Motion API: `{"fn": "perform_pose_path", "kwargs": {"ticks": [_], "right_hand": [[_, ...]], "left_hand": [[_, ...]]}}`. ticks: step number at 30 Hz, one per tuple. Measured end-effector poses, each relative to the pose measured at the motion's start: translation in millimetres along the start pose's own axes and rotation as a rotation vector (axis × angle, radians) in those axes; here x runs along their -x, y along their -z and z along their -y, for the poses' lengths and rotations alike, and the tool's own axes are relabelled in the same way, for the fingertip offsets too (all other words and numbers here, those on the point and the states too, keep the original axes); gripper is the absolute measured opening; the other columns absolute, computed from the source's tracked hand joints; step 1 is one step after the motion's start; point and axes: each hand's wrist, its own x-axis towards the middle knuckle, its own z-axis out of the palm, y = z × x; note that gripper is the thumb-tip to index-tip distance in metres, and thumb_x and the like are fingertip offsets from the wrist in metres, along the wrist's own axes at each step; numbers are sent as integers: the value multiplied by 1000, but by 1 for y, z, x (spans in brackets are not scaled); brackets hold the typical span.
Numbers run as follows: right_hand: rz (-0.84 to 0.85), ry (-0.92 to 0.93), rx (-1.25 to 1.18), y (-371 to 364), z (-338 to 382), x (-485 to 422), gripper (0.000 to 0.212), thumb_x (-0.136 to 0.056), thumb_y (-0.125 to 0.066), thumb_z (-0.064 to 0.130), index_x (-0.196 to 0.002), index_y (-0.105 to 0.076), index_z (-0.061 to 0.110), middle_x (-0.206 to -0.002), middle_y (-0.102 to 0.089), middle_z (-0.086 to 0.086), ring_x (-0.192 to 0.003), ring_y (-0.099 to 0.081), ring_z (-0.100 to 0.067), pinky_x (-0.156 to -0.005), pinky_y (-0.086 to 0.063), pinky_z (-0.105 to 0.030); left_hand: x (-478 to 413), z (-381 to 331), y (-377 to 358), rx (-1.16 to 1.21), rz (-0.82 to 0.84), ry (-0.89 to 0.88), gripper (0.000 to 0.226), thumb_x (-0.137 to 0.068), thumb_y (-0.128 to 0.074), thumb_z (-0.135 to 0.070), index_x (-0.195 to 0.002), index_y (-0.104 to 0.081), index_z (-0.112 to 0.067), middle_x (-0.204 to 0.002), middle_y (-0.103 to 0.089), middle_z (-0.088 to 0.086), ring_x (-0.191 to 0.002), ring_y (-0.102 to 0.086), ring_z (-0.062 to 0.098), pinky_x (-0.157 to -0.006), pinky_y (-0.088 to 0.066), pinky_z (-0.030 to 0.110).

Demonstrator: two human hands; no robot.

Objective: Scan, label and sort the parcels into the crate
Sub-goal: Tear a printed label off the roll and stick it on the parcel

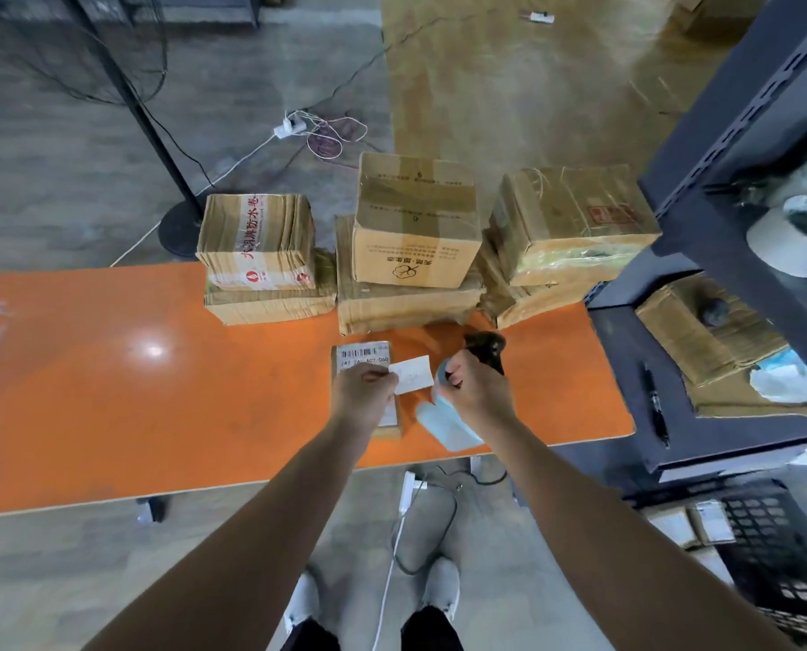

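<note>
1. My left grip (366, 385) pinches a small white paper label (413, 374).
2. My right grip (474, 392) clasps a pale blue backing sheet (448, 427).
3. The flat brown cardboard parcel (363, 358) lies under my left grip on the orange worktop (157, 392).

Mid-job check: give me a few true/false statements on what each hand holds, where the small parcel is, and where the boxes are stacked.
1. The left hand pinches a white slip. True.
2. The small parcel lies in the black crate. False: it lies on the orange table, partly under the left hand.
3. The right hand holds a light-blue strip. True.
4. The cardboard boxes are stacked along the table's near edge. False: they are stacked along its far edge.
5. A pen lies on the dark shelf at the right. True.
</note>
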Motion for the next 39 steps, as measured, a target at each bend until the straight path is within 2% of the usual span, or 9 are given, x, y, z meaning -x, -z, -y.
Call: {"fn": "perform_pose_path", "kwargs": {"ticks": [4,8,11,14,16,21,25,31,39], "right_hand": [[28,-30,-90,-6,-3,1,32,-81,-78,36,-100,-58,20,-92,-70,9,-85,-66,-12,-75,-51,-31],[33,-54,-131,5,3,3,26,-99,-54,37,-103,-59,12,-96,-68,-1,-92,-65,-20,-76,-51,-35],[40,-27,-152,11,14,7,29,-104,-43,36,-100,-60,13,-88,-64,-1,-87,-64,-23,-66,-45,-32],[119,21,-223,10,30,11,34,-103,-46,37,-112,-63,9,-105,-67,1,-98,-63,-14,-68,-43,-23],[158,33,-281,7,38,13,30,-101,-51,36,-111,-64,11,-108,-68,2,-100,-61,-11,-73,-43,-21],[177,30,-307,0,53,15,14,-98,-57,32,-96,-61,19,-86,-60,14,-86,-57,-4,-66,-41,-15],[198,27,-217,-6,63,18,16,-98,-56,29,-95,-62,15,-86,-62,7,-83,-58,-9,-66,-42,-20],[206,-32,-95,-23,70,24,14,-97,-53,28,-90,-60,17,-84,-64,1,-79,-59,-16,-58,-40,-25],[188,-75,-39,-24,79,27,15,-94,-54,24,-90,-61,11,-80,-64,-6,-71,-57,-17,-56,-40,-28]], "left_hand": [[1,3,3,26,3,32,10,-87,-60,-3,-87,-67,-10,-69,-63,4,-61,-55,16,-59,-43,26],[1,5,9,27,13,53,11,-88,-59,-2,-94,-66,-9,-77,-63,3,-63,-57,13,-53,-44,22],[-1,6,15,10,30,68,14,-87,-58,-3,-96,-68,-6,-75,-63,2,-59,-55,12,-52,-41,23],[-3,6,23,-5,40,69,14,-85,-58,-3,-91,-71,-5,-68,-60,3,-57,-50,15,-52,-38,24],[-4,5,30,-18,44,66,12,-85,-59,-3,-87,-70,-7,-67,-60,4,-57,-51,17,-52,-38,23],[-8,7,44,-22,55,77,12,-83,-61,-1,-80,-69,-10,-59,-58,1,-49,-49,12,-43,-35,19],[-8,16,50,-64,53,93,6,-60,-72,-9,-63,-67,-9,-43,-51,-3,-48,-43,20,-53,-34,25],[-13,31,56,-339,-19,15,17,-75,-72,-18,-89,-63,-17,-69,-64,-2,-55,-55,12,-42,-31,21],[-15,37,53,-499,-54,-72,2,-83,-62,-19,-84,-60,-20,-77,-63,-2,-64,-56,16,-47,-33,24]]}}
